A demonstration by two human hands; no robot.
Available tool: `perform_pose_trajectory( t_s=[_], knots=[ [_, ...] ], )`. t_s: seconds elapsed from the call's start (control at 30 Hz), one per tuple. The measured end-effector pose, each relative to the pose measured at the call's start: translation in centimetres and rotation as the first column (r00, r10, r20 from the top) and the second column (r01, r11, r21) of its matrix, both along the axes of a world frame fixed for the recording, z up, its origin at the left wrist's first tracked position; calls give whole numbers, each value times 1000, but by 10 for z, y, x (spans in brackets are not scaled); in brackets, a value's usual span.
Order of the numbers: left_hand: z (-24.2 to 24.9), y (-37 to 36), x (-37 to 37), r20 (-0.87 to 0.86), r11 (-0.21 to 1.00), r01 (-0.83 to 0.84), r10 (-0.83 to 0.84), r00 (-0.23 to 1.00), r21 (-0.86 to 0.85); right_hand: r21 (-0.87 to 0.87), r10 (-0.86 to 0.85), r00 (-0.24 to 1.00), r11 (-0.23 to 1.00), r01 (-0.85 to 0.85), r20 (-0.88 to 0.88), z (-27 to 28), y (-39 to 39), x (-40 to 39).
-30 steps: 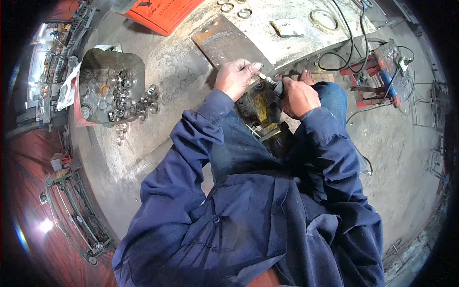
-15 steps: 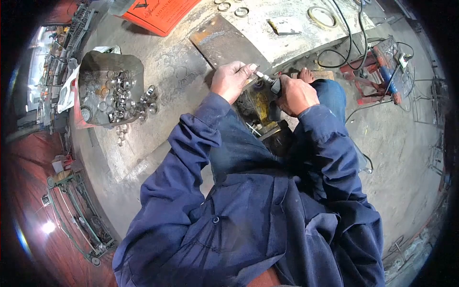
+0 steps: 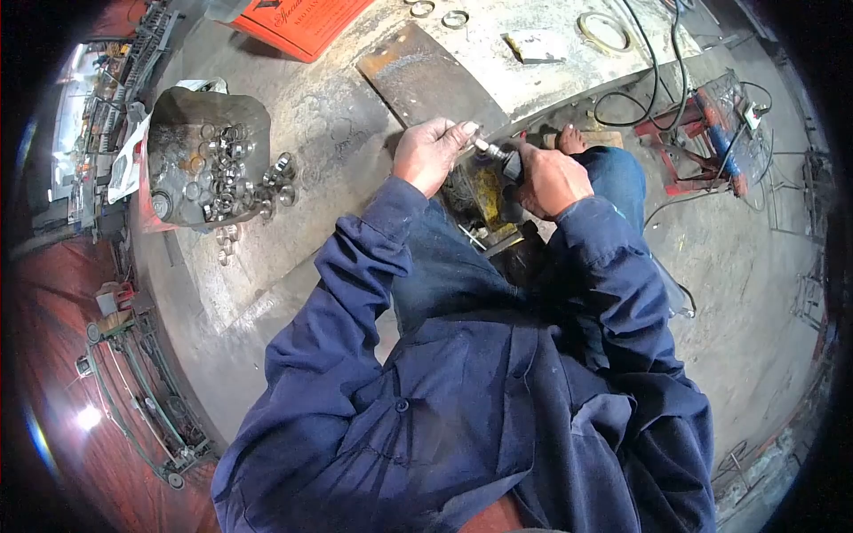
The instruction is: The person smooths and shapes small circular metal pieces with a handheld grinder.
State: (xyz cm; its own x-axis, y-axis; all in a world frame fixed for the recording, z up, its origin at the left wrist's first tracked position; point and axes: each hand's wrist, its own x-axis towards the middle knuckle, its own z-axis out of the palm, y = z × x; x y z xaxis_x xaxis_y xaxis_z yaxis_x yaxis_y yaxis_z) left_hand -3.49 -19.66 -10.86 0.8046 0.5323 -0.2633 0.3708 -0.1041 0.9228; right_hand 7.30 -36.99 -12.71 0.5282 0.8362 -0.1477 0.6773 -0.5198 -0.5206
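Closest to me are the dark blue sleeves (image 3: pixel 311 306) of the person whose view I share, with jeans (image 3: pixel 444 275) beneath; beyond them I have the right hand (image 3: pixel 553 182) wrapped around a handheld tool (image 3: pixel 510 163), its pale tip (image 3: pixel 482 145) pointing toward the left hand (image 3: pixel 429 155); I hold the left in a narrow pinch, thumb against fingers, on a small piece (image 3: pixel 478 133) just beside that tip; it looks like a ring, though it is too small and too covered for me to be sure.

Under the hands I see a yellow part (image 3: pixel 489 197), partly in shadow; a bare foot (image 3: pixel 571 139) shows past the right hand. A flat metal plate (image 3: pixel 431 80) lies beyond the left hand; well off to the left, an open container (image 3: pixel 253 115) holds many metal rings (image 3: pixel 218 186), with loose rings (image 3: pixel 280 182) beside it.

Farther out I see an orange-red box (image 3: pixel 302 25), a large ring (image 3: pixel 604 31) on the pale surface (image 3: pixel 551 75), black cable (image 3: pixel 656 75) looping rightward; and a red and blue stand (image 3: pixel 715 138).
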Motion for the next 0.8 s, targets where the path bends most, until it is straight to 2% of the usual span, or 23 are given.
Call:
perform_pose_trajectory(
  t_s=[0.07, 0.1, 0.13, 0.23, 0.37, 0.47, 0.57, 0.8],
  knots=[
    [-3, 3, -1, -8, 1000, 2, -2, 1000, -4, -39, 22, 1000, 999, -21, 18, 10, 0, -4],
    [-6, 5, 2, -26, 995, 21, -18, 999, 97, -83, 40, 999, 996, -37, 33, 15, 1, -6],
    [-7, 6, 3, -46, 980, 40, -31, 998, 195, -46, -5, 999, 999, 6, 36, 18, 1, -7],
    [-8, 6, 4, -14, 960, 38, -35, 999, 279, -85, -45, 999, 995, 47, 20, 10, 2, -2],
    [-8, 5, 4, -39, 978, 13, -5, 999, 207, -93, -66, 997, 993, 69, 41, 12, 2, -4],
    [-5, 4, 3, -63, 973, 4, 11, 998, 229, -108, -34, 999, 993, 37, 31, 14, 3, -8],
    [-5, 3, 1, -17, 962, 11, -6, 1000, 274, -114, -28, 999, 993, 32, 33, 9, 3, -5],
    [-2, 0, -4, -37, 986, -5, 11, 999, 169, -143, -11, 1000, 990, 13, 14, 4, 4, -3]
  ],
)
